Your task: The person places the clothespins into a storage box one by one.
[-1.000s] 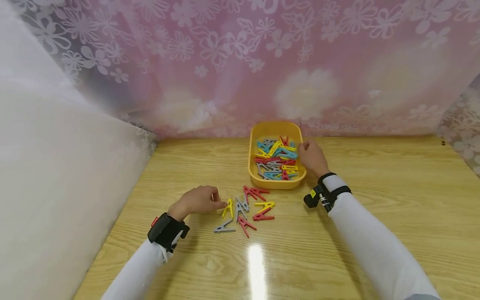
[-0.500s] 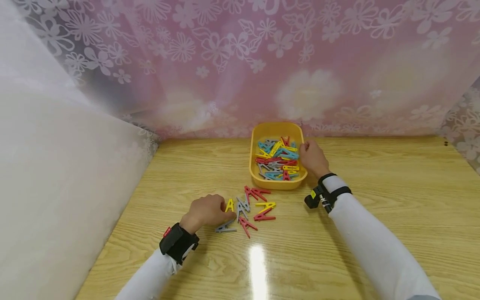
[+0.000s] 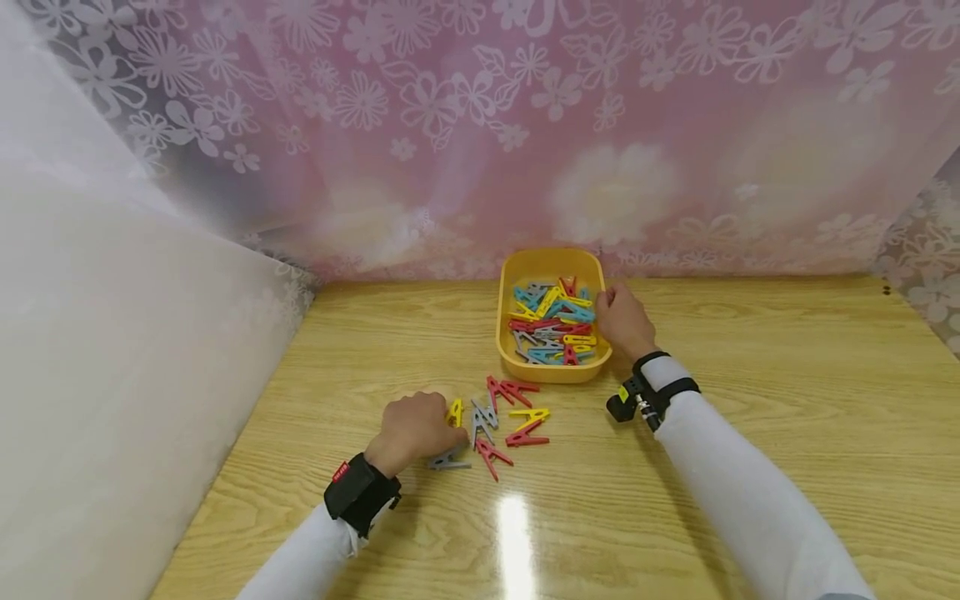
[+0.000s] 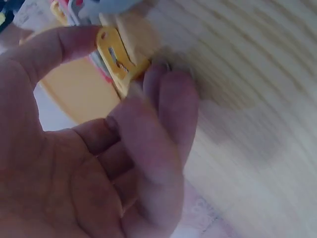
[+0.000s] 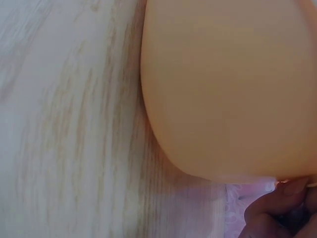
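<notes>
A yellow tray (image 3: 551,372) full of red, blue, yellow and grey clothespins stands at the back middle of the wooden table (image 3: 750,350). My right hand (image 3: 624,321) grips the tray's right rim; the right wrist view shows the tray's wall (image 5: 228,84) close up. Several loose clothespins (image 3: 517,417) lie in front of the tray. My left hand (image 3: 412,427) is at their left edge, its thumb and fingers pinching a yellow clothespin (image 3: 455,412) (image 4: 117,59). A grey clothespin (image 3: 448,460) lies just under that hand.
A pink flowered curtain (image 3: 525,125) hangs behind the table and a white sheet (image 3: 112,333) closes the left side. Bare wood stretches to the right and front, with a glare spot (image 3: 513,517) near the front.
My left hand slid right and toward me onto the pile and closed its fingers on the yellow clothespin. The right hand stayed on the tray's rim.
</notes>
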Tool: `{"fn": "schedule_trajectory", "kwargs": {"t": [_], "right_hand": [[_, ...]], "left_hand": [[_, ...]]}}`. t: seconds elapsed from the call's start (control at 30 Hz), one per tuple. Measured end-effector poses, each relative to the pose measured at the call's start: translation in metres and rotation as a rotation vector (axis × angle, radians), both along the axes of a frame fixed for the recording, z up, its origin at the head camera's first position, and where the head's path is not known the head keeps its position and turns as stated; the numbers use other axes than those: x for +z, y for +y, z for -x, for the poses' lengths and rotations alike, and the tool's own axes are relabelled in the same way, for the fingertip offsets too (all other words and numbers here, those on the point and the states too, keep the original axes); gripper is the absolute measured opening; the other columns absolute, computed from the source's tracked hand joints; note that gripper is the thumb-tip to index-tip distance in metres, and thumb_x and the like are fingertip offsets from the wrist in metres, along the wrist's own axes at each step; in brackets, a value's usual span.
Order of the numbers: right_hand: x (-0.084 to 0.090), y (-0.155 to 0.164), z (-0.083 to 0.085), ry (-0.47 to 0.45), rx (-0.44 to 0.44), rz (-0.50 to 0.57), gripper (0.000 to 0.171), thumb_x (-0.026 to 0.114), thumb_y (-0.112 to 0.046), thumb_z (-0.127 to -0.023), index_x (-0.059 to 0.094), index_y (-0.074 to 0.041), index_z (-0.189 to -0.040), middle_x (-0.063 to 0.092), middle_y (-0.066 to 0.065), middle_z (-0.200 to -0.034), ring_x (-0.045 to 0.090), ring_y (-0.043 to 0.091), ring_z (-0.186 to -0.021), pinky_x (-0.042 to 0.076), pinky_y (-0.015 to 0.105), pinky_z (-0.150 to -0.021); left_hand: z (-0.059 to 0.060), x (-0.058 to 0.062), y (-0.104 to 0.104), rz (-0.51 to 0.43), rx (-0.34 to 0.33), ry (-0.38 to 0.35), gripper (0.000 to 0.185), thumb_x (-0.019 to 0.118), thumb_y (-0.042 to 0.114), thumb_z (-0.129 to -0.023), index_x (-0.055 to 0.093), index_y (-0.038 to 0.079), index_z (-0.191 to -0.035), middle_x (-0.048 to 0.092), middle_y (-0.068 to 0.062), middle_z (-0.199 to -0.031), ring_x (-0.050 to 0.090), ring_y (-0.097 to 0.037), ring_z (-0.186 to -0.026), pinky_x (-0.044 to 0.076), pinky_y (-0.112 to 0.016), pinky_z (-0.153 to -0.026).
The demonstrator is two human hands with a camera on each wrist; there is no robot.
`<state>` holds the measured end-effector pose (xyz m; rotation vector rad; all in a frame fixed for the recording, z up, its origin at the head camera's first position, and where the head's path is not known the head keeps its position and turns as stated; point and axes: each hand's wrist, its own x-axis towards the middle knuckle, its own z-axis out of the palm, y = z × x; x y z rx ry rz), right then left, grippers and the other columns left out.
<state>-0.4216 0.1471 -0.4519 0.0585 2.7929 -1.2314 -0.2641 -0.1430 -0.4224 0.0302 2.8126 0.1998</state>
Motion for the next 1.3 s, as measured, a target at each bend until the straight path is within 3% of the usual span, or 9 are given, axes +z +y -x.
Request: {"fn": "schedule_trajectory", "kwargs": {"t": [0.13, 0.27, 0.47, 0.67, 0.83, 0.93, 1.03, 1.13, 1.3], "right_hand": [[-0.001, 0.002, 0.000, 0.003, 0.000, -0.010, 0.030, 0.031, -0.032, -0.103, 0.041, -0.003, -0.105, 0.044, 0.013, -0.083, 0.049, 0.027, -0.072, 0.035, 0.032, -0.057], [-0.001, 0.002, 0.001, 0.007, -0.007, -0.018, 0.029, 0.032, -0.031, -0.103, 0.041, -0.004, -0.104, 0.044, 0.013, -0.082, 0.049, 0.027, -0.072, 0.034, 0.032, -0.056], [0.000, 0.001, 0.000, -0.006, -0.022, -0.019, 0.029, 0.031, -0.031, -0.103, 0.041, -0.003, -0.105, 0.045, 0.013, -0.083, 0.049, 0.028, -0.072, 0.035, 0.033, -0.057], [-0.004, -0.001, 0.000, -0.018, -0.024, -0.033, 0.030, 0.031, -0.032, -0.103, 0.041, -0.004, -0.106, 0.047, 0.013, -0.085, 0.050, 0.028, -0.075, 0.035, 0.034, -0.059], [-0.007, -0.001, -0.001, -0.023, -0.017, -0.043, 0.031, 0.030, -0.033, -0.103, 0.042, -0.004, -0.105, 0.047, 0.012, -0.085, 0.050, 0.027, -0.075, 0.035, 0.034, -0.059], [-0.009, -0.001, 0.000, -0.024, -0.017, -0.047, 0.031, 0.029, -0.033, -0.103, 0.042, -0.005, -0.105, 0.047, 0.013, -0.085, 0.050, 0.027, -0.075, 0.035, 0.034, -0.059], [-0.008, -0.001, 0.001, -0.018, -0.027, -0.052, 0.031, 0.029, -0.033, -0.103, 0.042, -0.005, -0.105, 0.047, 0.013, -0.086, 0.051, 0.028, -0.076, 0.035, 0.034, -0.060], [-0.005, -0.002, 0.002, -0.020, -0.031, -0.049, 0.032, 0.029, -0.033, -0.103, 0.042, -0.005, -0.107, 0.047, 0.013, -0.086, 0.051, 0.028, -0.076, 0.036, 0.034, -0.059], [-0.002, -0.003, 0.003, -0.026, -0.035, -0.048, 0.032, 0.030, -0.033, -0.103, 0.043, -0.004, -0.108, 0.049, 0.013, -0.086, 0.052, 0.028, -0.076, 0.037, 0.034, -0.059]], "left_hand": [[0.005, 0.008, -0.006, -0.052, 0.037, 0.003, 0.037, 0.068, 0.041, -0.082, 0.054, 0.013, -0.064, 0.037, 0.002, -0.056, 0.036, -0.015, -0.048, 0.022, -0.029, -0.047], [0.018, 0.028, -0.011, -0.078, 0.029, 0.057, 0.032, 0.070, 0.041, -0.083, 0.062, 0.011, -0.075, 0.045, 0.001, -0.060, 0.039, -0.015, -0.051, 0.025, -0.029, -0.048], [0.051, 0.059, -0.004, -0.155, -0.028, 0.136, 0.031, 0.067, 0.038, -0.087, 0.058, 0.011, -0.076, 0.039, 0.001, -0.060, 0.034, -0.015, -0.051, 0.023, -0.029, -0.048], [0.088, 0.077, 0.028, -0.206, -0.065, 0.230, 0.031, 0.064, 0.040, -0.087, 0.059, 0.012, -0.077, 0.045, 0.001, -0.063, 0.041, -0.016, -0.054, 0.026, -0.028, -0.047], [0.111, 0.075, 0.053, -0.277, -0.098, 0.294, 0.031, 0.062, 0.039, -0.089, 0.052, 0.012, -0.078, 0.039, 0.000, -0.062, 0.037, -0.016, -0.051, 0.021, -0.028, -0.047], [0.124, 0.070, 0.064, -0.367, -0.142, 0.337, 0.028, 0.061, 0.038, -0.091, 0.059, 0.011, -0.095, 0.054, -0.003, -0.077, 0.050, -0.017, -0.063, 0.035, -0.027, -0.052], [0.133, 0.064, 0.069, -0.448, -0.180, 0.344, 0.040, 0.059, 0.038, -0.094, 0.058, 0.007, -0.118, 0.062, -0.009, -0.105, 0.059, -0.020, -0.086, 0.048, -0.031, -0.071], [0.137, 0.059, 0.068, -0.457, -0.182, 0.340, 0.047, 0.057, 0.039, -0.095, 0.053, 0.006, -0.129, 0.060, -0.011, -0.118, 0.059, -0.022, -0.100, 0.048, -0.034, -0.082], [0.140, 0.051, 0.056, -0.410, -0.183, 0.354, 0.041, 0.056, 0.035, -0.096, 0.055, 0.009, -0.127, 0.061, -0.008, -0.114, 0.058, -0.019, -0.097, 0.048, -0.033, -0.078]]}}
